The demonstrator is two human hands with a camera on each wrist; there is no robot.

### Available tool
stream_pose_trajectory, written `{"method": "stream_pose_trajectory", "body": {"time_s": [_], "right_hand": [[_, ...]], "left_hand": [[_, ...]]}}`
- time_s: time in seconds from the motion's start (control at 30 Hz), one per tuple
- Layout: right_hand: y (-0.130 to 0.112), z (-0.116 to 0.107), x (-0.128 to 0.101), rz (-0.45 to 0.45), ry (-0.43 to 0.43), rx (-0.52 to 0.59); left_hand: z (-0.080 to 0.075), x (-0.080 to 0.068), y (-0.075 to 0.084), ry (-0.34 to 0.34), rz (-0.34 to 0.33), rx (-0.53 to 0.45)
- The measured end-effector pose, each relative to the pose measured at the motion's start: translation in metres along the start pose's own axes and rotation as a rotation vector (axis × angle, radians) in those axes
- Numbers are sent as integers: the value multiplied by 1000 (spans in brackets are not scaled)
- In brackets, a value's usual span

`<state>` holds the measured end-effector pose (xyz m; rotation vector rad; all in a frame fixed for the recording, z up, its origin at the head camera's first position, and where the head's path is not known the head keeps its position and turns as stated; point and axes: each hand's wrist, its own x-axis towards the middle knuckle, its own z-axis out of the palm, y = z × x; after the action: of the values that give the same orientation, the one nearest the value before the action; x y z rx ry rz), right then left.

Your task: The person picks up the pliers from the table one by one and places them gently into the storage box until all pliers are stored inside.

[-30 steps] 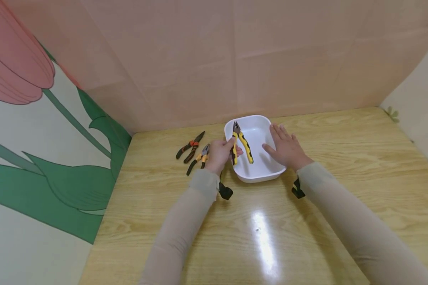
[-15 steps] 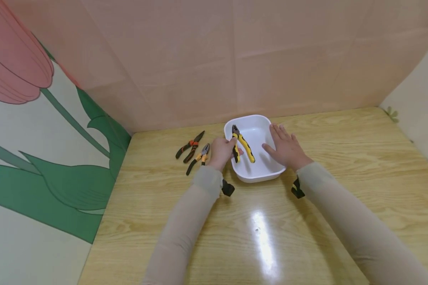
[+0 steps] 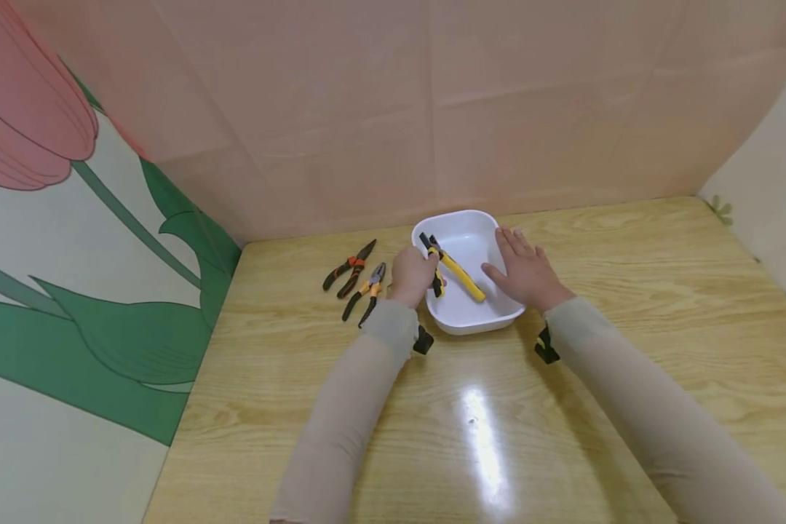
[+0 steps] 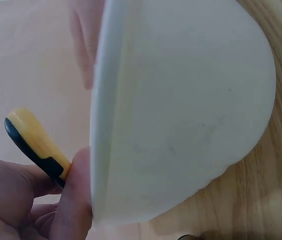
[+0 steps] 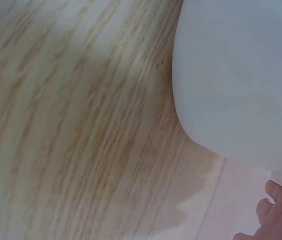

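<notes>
My left hand grips one handle of a pair of yellow-and-black pliers over the left side of a white plastic basin. Their jaws point up and left; the second handle slants down to the right above the basin floor. In the left wrist view, a yellow-and-black handle shows between thumb and fingers beside the basin wall. My right hand rests on the basin's right rim with fingers straight and thumb over the inside. The right wrist view catches just some fingertips by the rim.
Left of the basin, orange-and-black combination pliers and red-and-black long-nose pliers lie on the wooden table. A pinkish cloth wall rises behind the table's back edge.
My left hand has shifted slightly right and turned the yellow-and-black pliers, so their jaws lean further left and the free handle swings right. My right hand stays put.
</notes>
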<state>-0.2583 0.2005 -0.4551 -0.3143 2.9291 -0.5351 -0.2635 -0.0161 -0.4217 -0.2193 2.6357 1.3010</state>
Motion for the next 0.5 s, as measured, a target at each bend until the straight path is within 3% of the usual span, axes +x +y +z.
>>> {"method": "stream_pose_trajectory", "body": {"time_s": [0.13, 0.3, 0.5], "right_hand": [[1, 1, 0, -3, 5, 1], [2, 3, 1, -13, 13, 3], [5, 4, 3, -13, 16, 6]], "left_hand": [[2, -2, 4, 20, 31, 103], [5, -2, 7, 26, 5, 146], [8, -3, 11, 57, 29, 264]]}}
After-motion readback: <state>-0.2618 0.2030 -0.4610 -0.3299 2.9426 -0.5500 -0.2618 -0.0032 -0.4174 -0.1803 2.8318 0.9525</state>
